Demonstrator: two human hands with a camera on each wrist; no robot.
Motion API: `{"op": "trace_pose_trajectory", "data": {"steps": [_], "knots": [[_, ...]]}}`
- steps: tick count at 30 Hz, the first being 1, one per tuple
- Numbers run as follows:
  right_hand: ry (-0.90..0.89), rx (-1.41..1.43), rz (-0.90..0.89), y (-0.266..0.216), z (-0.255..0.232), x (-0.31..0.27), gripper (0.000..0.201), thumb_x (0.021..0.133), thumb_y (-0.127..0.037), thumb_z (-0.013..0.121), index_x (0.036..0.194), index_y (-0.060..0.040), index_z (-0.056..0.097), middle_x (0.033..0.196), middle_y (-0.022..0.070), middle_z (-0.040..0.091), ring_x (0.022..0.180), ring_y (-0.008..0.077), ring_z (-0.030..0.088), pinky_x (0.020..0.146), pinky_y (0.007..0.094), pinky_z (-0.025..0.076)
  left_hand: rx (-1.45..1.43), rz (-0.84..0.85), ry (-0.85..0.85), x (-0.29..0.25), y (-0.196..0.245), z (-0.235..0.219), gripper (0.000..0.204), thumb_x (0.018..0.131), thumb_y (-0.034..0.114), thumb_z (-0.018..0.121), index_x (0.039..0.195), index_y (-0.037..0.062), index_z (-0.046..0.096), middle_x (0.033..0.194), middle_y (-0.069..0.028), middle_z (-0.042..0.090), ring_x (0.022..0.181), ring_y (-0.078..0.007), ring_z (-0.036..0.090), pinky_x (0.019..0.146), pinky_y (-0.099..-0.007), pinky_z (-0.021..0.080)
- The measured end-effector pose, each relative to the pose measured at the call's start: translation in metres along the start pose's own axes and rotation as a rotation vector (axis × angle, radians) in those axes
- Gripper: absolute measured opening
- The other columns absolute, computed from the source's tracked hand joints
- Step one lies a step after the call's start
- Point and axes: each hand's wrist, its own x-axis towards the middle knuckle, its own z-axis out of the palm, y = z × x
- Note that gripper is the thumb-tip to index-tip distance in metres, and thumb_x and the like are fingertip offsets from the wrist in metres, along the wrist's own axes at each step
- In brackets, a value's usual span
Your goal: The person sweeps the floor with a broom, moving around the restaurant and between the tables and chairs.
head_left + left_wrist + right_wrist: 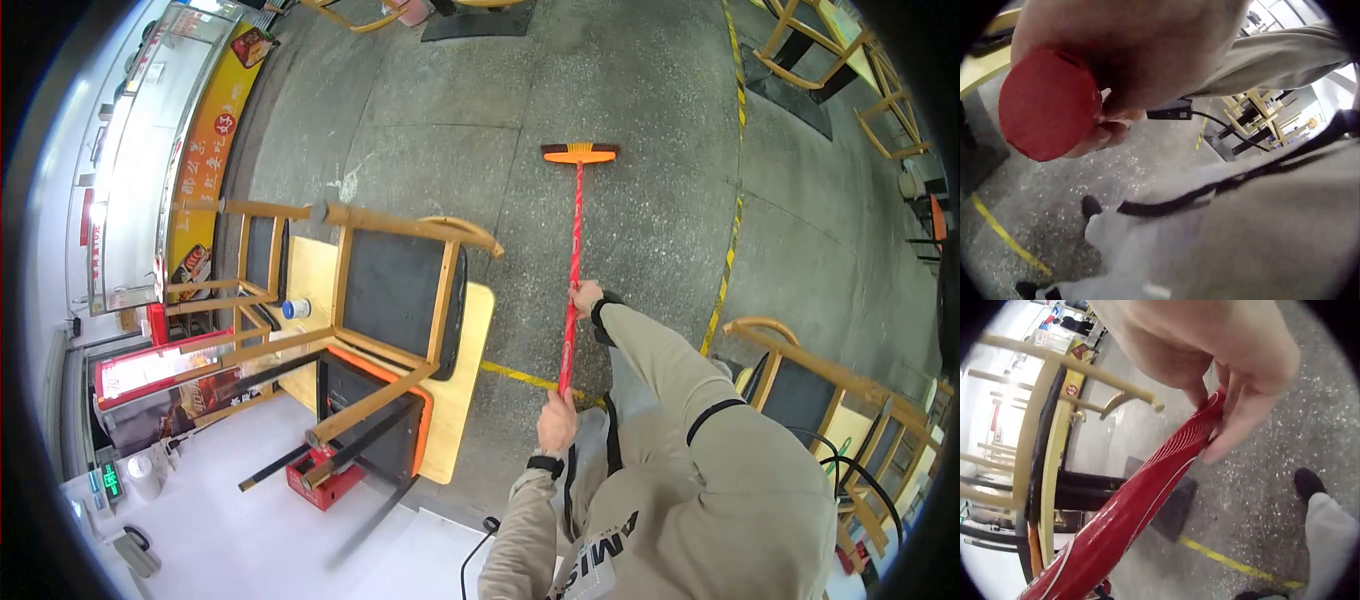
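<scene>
A broom with a red handle [576, 230] and an orange head [580, 154] reaches across the floor, bristles facing away from the body. My left hand [557, 424] grips the handle near its top end. Farther down the shaft, my right hand [586, 299] holds it with curled fingers. In the left wrist view the round red end cap [1050, 105] sticks out beside my left hand [1141, 50]. The right wrist view has the fingers of my right hand [1222, 356] pinched round the patterned red shaft [1141, 494].
Upturned chairs [392, 290] rest on a wooden table [465, 400] to the left, beside a white counter [230, 530]. More chairs [800, 390] stand at the right. Yellow tape [737, 220] lines the grey floor [430, 180]. A black cable [475, 560] hangs near the counter.
</scene>
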Motion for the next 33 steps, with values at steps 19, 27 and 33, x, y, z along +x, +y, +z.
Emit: {"op": "trace_pose_trajectory", "data": {"steps": [19, 27, 33], "knots": [[-0.910, -0.184, 1.217, 0.378, 0.311, -0.389, 0.025, 0.081, -0.021, 0.063, 0.096, -0.0023, 0.056, 0.091, 0.0112, 0.061, 0.089, 0.0259, 0.059, 0.082, 0.0416, 0.048, -0.250, -0.542, -0.049, -0.525, -0.394, 0.043, 0.042, 0.093, 0.043, 0.042, 0.092, 0.0036, 0.057, 0.072, -0.0244, 0.060, 0.071, -0.0443, 0.059, 0.059, -0.0503, 0.045], [-0.713, 0.064, 0.630, 0.343, 0.286, -0.314, 0.012, 0.077, -0.012, 0.060, 0.083, -0.0025, 0.056, 0.070, 0.0079, 0.059, 0.062, 0.0224, 0.059, 0.054, 0.0387, 0.050, -0.088, -0.287, 0.099, -0.431, -0.359, 0.029, 0.037, 0.094, 0.038, 0.041, 0.088, 0.0043, 0.055, 0.064, -0.0220, 0.058, 0.058, -0.0425, 0.056, 0.050, -0.0494, 0.042], [-0.165, 0.099, 0.009, 0.145, 0.143, -0.148, 0.013, 0.071, -0.009, 0.058, 0.080, 0.0007, 0.058, 0.063, 0.0128, 0.058, 0.056, 0.0257, 0.060, 0.048, 0.0391, 0.048, 0.092, -0.105, 0.082, -0.200, -0.251, 0.026, 0.044, 0.093, 0.046, 0.040, 0.085, 0.0058, 0.056, 0.067, -0.0229, 0.061, 0.062, -0.0425, 0.060, 0.055, -0.0524, 0.046]]}}
